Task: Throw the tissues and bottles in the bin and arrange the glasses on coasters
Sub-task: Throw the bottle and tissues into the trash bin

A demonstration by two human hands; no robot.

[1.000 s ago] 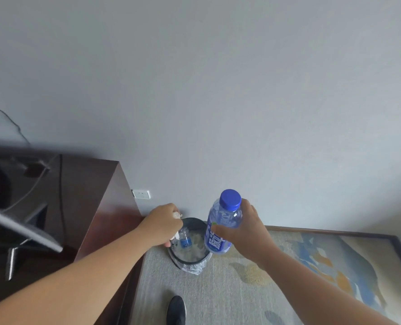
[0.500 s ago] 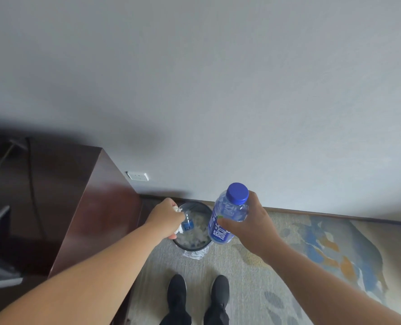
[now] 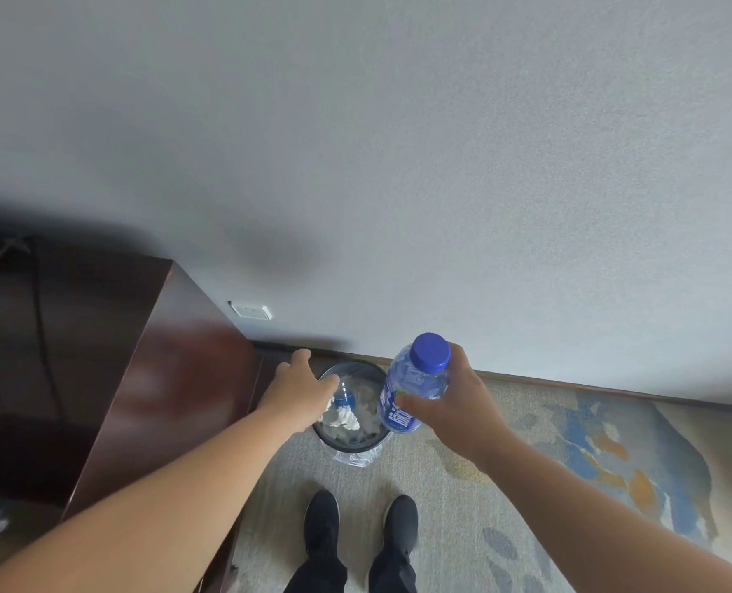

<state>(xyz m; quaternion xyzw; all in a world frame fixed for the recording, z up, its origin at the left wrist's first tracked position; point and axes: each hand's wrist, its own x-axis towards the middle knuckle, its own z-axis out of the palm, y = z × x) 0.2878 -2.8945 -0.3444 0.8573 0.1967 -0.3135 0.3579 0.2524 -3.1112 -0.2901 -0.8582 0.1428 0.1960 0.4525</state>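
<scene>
The left hand (image 3: 302,389) has let go; its fingers now spread loose over the 9 o'clock rim of the round dark bin with a clear liner (image 3: 349,448). The crumpled white tissue (image 3: 347,418) is inside the bin. At the bin's 3 o'clock, the right hand (image 3: 456,406) grips a clear, blue-labelled plastic water bottle (image 3: 411,385), cap up.

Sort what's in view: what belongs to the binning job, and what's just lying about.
Job: blue-capped bottle, gripped by the right hand; bin; white tissue and second bottle, within its rim; left hand above it.
Lying about: wooden cabinet; wall socket; patterned rug.
</scene>
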